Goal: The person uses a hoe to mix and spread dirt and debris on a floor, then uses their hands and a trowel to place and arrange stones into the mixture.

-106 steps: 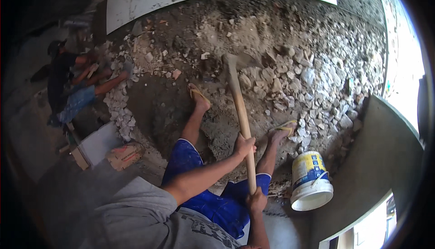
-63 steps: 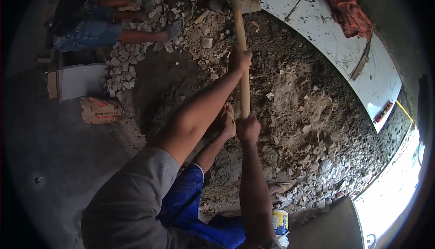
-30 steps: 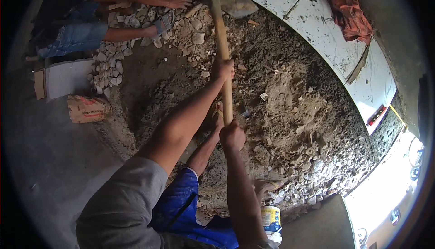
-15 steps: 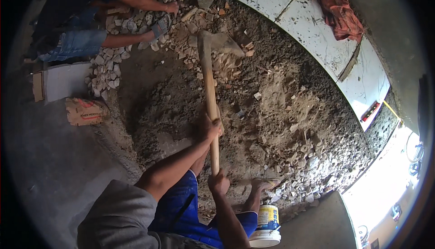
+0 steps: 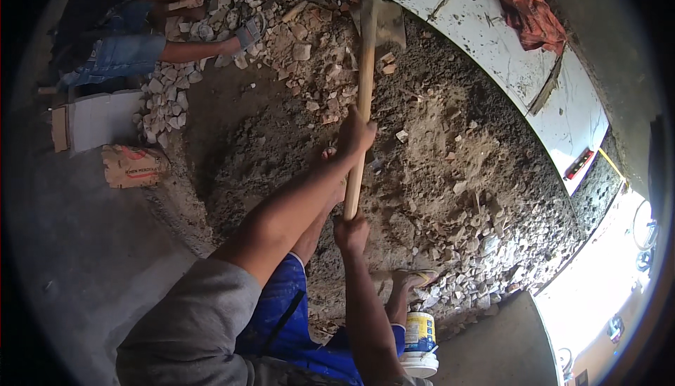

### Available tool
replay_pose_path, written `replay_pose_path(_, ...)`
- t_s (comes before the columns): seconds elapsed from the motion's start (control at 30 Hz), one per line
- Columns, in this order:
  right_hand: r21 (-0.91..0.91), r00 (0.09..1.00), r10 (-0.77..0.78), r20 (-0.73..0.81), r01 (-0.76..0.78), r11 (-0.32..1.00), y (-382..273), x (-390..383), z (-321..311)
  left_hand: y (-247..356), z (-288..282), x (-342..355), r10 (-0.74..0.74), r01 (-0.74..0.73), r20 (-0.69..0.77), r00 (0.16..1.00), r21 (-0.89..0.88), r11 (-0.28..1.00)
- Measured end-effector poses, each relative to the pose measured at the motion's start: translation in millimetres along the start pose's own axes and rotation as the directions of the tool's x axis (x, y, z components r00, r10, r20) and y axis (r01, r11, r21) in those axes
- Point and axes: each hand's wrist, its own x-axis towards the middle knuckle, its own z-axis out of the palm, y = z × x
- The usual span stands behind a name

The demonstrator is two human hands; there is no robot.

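Observation:
A hoe (image 5: pixel 366 76) with a pale wooden handle reaches away from me over the rubble bed. Its wide metal blade (image 5: pixel 390 24) is at the far side of the soil, close to the tiled edge. My left hand (image 5: pixel 356 134) is closed round the middle of the handle. Nearer to me, my right hand (image 5: pixel 351 234) grips the handle's end. Under the hoe lie dark soil (image 5: pixel 239 119) and broken brick and stone pieces (image 5: pixel 330 73). I cannot tell whether the blade touches the ground.
A co-worker's hand (image 5: pixel 186 1) and sandalled foot (image 5: pixel 247 36) are at the far left beside white stones (image 5: pixel 169 98). White tiles (image 5: pixel 485 41) with a red cloth (image 5: pixel 524 10) border the far right. A bucket (image 5: pixel 420 337) stands by my right foot (image 5: pixel 404 287).
The hoe has moved farther away and slightly right, both my hands going with it and my arms stretching out. The co-worker's hand has drawn back from the stones toward their body.

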Motion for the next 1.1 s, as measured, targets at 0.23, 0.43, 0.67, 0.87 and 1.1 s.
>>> replay_pose_path(0.23,-0.090,0.997,0.081,0.007,-0.080,0.993,75,-73,-1,-46,17,-103,-0.002,0.002,0.017,1.000,0.012,1.000)
replay_pose_path(0.43,-0.153,0.992,0.095,0.084,-0.081,0.985,103,-124,-4,-92,25,-163,-0.180,0.188,0.078,0.981,-0.111,0.976)
replay_pose_path(0.67,-0.227,0.985,0.148,0.089,-0.124,0.966,119,-149,-11,-107,4,-193,-0.313,0.399,0.303,0.900,-0.283,0.873)
replay_pose_path(0.87,-0.165,0.996,0.067,0.058,-0.057,0.985,55,-74,12,-61,-52,-97,-0.023,0.037,0.095,0.995,-0.153,0.988)
replay_pose_path(1.1,0.003,0.994,-0.108,-0.033,0.108,0.994,-72,43,88,-24,-104,83,-0.035,0.034,-0.009,0.999,-0.052,0.998)
